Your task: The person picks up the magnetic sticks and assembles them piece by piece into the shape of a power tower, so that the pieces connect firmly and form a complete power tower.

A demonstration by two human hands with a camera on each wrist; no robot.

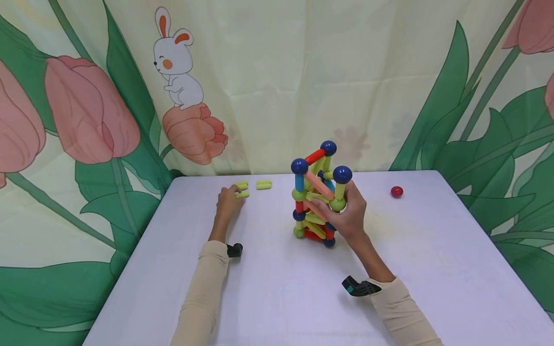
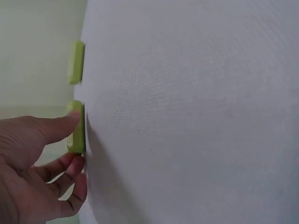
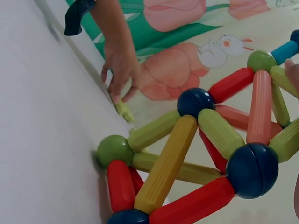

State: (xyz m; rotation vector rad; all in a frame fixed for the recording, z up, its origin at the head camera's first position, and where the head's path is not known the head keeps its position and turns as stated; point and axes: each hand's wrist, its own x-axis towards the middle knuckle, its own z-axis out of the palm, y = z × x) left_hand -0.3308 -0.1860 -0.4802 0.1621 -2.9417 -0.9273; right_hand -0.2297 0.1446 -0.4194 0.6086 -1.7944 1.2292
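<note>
A tower of magnetic sticks and balls (image 1: 299,194) stands upright on the table, built of blue and green balls joined by red, yellow, green, blue and salmon sticks. My right hand (image 1: 349,214) grips its right side, thumb in front and fingers partly hidden behind. At the table's back left, my left hand (image 1: 228,204) pinches a light green magnetic stick (image 2: 77,137). Its thumb lies across the stick, while the fingertips curl at the stick's near end. Another light green stick (image 2: 76,63) lies just beyond in the left wrist view.
Beside the left hand, a pair of light green sticks (image 1: 264,184) lies near the back edge. A red ball (image 1: 396,191) rests at the back right of the white table (image 1: 277,293). Behind hangs a curtain (image 1: 268,86) printed with tulips and a rabbit.
</note>
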